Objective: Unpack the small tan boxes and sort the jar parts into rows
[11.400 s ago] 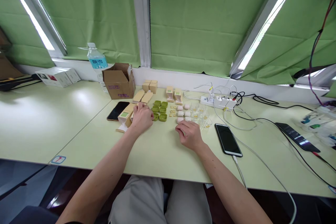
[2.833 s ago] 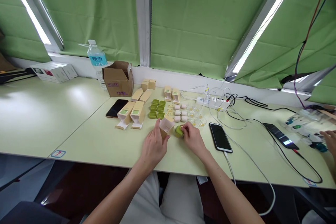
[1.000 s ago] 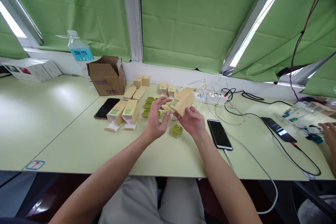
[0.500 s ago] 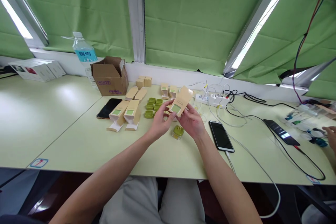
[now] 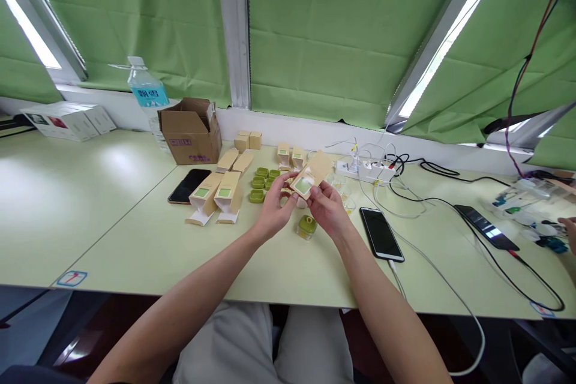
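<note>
Pale carton: tilted above the table (image 5: 279,264), its windowed end toward seven o'clock; 2.8 seconds ago the left hand alone held it lower.
Left hand (image 5: 274,209): fingers and thumb pinching the pale carton (image 5: 317,169) at its lower left.
Right hand (image 5: 330,209): off the green-lidded jar (image 5: 306,227) since then, now gripping the carton's right side.
Green-lidded jar: upright on the table at six o'clock from the carton, something yellow inside.
Clear cups (image 5: 350,205): at four o'clock, yellow bits in some.
Brown box (image 5: 191,137): ten o'clock, flaps open, contents hidden.
</note>
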A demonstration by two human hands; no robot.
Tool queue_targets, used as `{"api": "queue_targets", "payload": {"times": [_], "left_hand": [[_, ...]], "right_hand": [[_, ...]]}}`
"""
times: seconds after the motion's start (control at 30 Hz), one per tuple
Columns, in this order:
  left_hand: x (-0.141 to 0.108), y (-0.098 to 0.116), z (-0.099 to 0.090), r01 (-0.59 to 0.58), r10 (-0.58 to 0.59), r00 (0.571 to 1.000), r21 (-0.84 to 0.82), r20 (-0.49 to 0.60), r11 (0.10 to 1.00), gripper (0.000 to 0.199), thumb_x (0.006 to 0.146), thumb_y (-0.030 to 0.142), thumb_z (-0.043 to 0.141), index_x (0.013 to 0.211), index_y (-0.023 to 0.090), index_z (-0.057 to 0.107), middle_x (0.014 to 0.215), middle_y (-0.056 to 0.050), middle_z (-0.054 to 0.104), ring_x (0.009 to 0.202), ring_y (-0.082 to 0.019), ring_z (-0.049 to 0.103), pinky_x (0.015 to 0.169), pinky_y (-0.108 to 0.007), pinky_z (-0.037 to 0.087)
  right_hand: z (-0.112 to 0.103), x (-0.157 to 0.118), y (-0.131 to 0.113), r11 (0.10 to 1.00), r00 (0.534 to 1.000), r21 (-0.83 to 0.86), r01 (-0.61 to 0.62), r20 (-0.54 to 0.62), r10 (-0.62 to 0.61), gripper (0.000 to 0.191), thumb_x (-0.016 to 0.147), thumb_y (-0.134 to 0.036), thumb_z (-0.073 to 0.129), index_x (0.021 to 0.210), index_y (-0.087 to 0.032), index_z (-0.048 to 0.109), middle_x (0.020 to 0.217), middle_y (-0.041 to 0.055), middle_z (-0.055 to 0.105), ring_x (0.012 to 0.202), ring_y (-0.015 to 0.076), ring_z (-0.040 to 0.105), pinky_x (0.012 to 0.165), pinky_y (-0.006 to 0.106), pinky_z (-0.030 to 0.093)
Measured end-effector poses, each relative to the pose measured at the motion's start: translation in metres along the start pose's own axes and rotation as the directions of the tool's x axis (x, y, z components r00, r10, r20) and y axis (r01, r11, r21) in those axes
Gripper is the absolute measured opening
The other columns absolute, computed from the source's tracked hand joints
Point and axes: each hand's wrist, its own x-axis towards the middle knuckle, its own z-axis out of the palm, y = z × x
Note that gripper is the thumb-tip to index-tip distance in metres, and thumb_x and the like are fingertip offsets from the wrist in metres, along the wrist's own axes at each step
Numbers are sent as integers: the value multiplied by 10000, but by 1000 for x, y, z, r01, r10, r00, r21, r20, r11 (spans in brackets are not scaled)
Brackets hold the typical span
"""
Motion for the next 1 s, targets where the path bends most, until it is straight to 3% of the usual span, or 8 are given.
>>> {"api": "queue_targets", "payload": {"times": [0.2, 0.37, 0.6, 0.77, 0.87, 1.0], "left_hand": [[0, 4, 3, 56, -56, 998, -85, 6, 995, 481, 944, 353, 756, 1393, 259, 613, 1417, -125, 664, 1209, -254, 666, 1029, -401, 564], [3, 15, 5, 126, -129, 992, -124, -17, 984, 496, 846, 296, 790, 1301, 250, 596, 1325, -94, 664, 1063, -213, 677, 893, -346, 576], [1, 15, 5, 146, -146, 989, -177, 8, 973, 579, 682, 169, 753, 1226, 252, 570, 1201, -58, 654, 966, -199, 643, 759, -298, 534], [-3, 17, 6, 114, -108, 993, -162, 48, 980, 542, 826, 290, 770, 1325, 255, 560, 1336, -91, 648, 1083, -225, 649, 875, -339, 555], [-3, 16, 6, 103, -103, 995, -89, 8, 991, 466, 935, 411, 760, 1323, 254, 555, 1340, -101, 650, 1108, -227, 669, 891, -344, 556], [-1, 11, 5, 93, -93, 995, 16, -47, 995, 439, 937, 466, 798, 1247, 238, 586, 1254, -105, 697, 1073, -228, 694, 883, -344, 565]], "right_hand": [[-3, 1, 0, 999, 1000, -47, 14, 29, -12, 513, 761, -486, 980, 1186, -274, 785, 1303, 65, 818, 1249, 293, 751, 1068, 429, 617], [-3, 0, 3, 997, 999, -68, 25, 28, -24, 563, 732, -461, 1007, 1209, -271, 775, 1272, 70, 830, 1238, 302, 760, 1081, 451, 611], [-2, 3, 9, 998, 995, -47, 51, -84, -55, 513, 749, -544, 983, 1131, -262, 788, 1151, 69, 853, 1076, 276, 803, 928, 405, 652], [-11, 6, 10, 998, 986, 66, 4, -165, 7, 455, 712, -496, 1020, 995, -249, 764, 1012, 36, 856, 855, 188, 790, 759, 308, 638], [-10, 5, 9, 996, 989, 84, -13, -148, 26, 505, 684, -460, 1042, 1038, -253, 747, 1028, 31, 856, 851, 187, 783, 741, 307, 635], [-6, 3, 7, 997, 988, 76, -30, -149, 41, 536, 664, -449, 1051, 1045, -270, 719, 1027, 1, 853, 830, 177, 771, 690, 293, 618]]}}
